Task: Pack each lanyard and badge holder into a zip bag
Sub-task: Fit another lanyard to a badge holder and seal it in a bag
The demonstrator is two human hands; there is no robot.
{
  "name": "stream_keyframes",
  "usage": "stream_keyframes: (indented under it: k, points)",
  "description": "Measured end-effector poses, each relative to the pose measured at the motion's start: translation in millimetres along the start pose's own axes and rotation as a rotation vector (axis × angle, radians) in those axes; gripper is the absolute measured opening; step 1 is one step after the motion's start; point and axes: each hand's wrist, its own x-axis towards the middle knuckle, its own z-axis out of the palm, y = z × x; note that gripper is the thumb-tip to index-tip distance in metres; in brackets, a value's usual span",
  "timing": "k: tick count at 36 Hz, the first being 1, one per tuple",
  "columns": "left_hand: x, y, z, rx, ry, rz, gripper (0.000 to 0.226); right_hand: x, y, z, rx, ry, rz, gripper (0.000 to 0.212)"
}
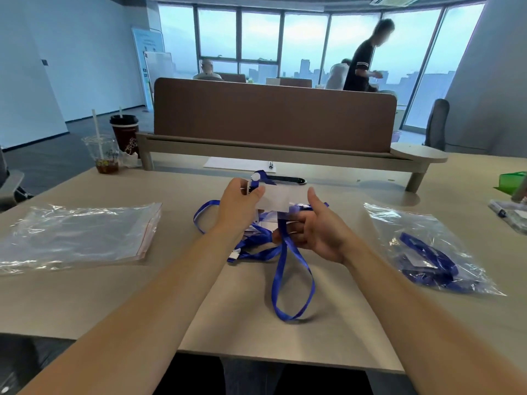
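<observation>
both hands are raised just above the bench (142, 295), holding one badge holder (281, 199) between them. the left hand (238, 203) pinches its left end by the clip. the right hand (319, 232) grips the right end with curled fingers and the thumb up. its blue lanyard (286, 318) hangs from the right hand in a long loop whose bottom seems to reach the bench. right under the hands lies a tangled pile of more lanyards and holders (251, 246). the step in hand looks like lifting one set free. to do it well, raise it slowly and watch that the hanging strap is not threaded through the pile. then gather the loop into a few folds against the holder so it goes flat into a bag. the stack of empty zip bags (77, 235) lies well to the left, so one hand must let go to fetch a bag. packed bags (427, 252) lie on the right.
</observation>
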Motion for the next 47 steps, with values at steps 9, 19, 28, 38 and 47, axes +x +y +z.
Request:
stream_keyframes:
  k: [9,19,28,38,47]
  points:
    - [2,-8,-1,0.034,0.119,0.056,0.016,-1,4,13,0.037,-0.001,-0.02,0.03]
    - [0,-13,-11,0.261,0.116,0.128,0.015,0,-3,13,-0.389,-0.099,0.009,0.023]
    - [0,-12,-16,0.494,-0.202,0.144,0.017,-5,-21,1,-0.309,0.063,-0.2,0.017]
    - [-14,-1,-21,0.303,-0.527,-0.003,0.01,-9,-36,-13,-0.371,0.268,-0.338,0.01]
    - [-21,7,-20,-0.172,-0.598,-0.184,0.021,-1,-19,-17,-0.084,0.359,-0.24,0.008]
